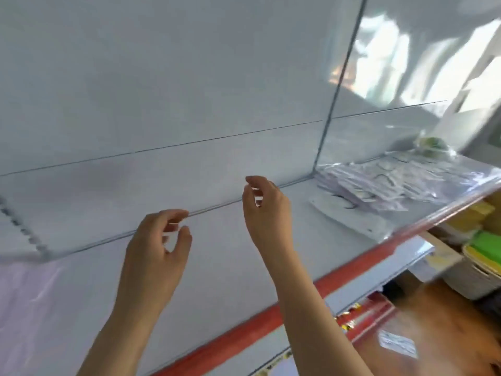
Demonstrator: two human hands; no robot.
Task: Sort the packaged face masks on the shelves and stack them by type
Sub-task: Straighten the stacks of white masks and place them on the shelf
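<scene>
Both hands, left hand and right hand, hover empty with loosely curled grip over the shelf; the packaged masks look light, slippery, best pinched at edges.

The white shelf lay bare across its left and centre, giving open passage. A glass partition closed its right end; beyond it, a spread of packaged masks occupied the surface. A red edge strip bounded the front.

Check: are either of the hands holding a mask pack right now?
No. The left hand and right hand hover empty over the shelf; the mask packs lie further right.
</scene>
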